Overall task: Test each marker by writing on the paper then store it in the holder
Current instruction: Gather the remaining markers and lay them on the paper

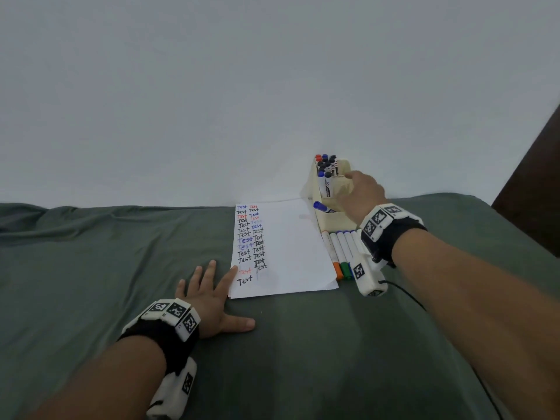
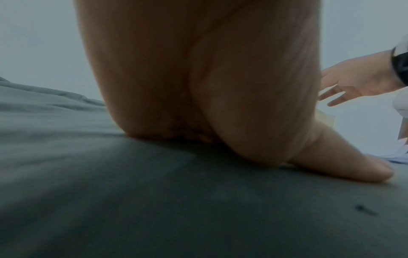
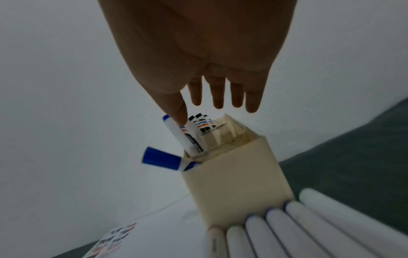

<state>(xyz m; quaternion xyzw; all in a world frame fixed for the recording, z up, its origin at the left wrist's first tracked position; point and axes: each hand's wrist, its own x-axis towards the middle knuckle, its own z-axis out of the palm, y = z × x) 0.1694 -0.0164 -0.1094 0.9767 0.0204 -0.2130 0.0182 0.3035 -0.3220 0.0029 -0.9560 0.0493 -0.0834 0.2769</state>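
A white paper with rows of "Test" in black, blue and red lies on the green cloth. To its right stands a cream holder with several capped markers upright in it. A blue-capped marker leans out of its front compartment. My right hand hovers over the holder with straight, spread fingers and holds nothing. Its thumb overlaps an upright marker; contact is unclear. My left hand lies flat on the cloth, index fingertip at the paper's left edge.
Several white markers lie side by side in front of the holder, coloured ends toward me, under my right wrist. A white wall rises right behind the holder. Green cloth covers the whole surface. A dark edge shows at far right.
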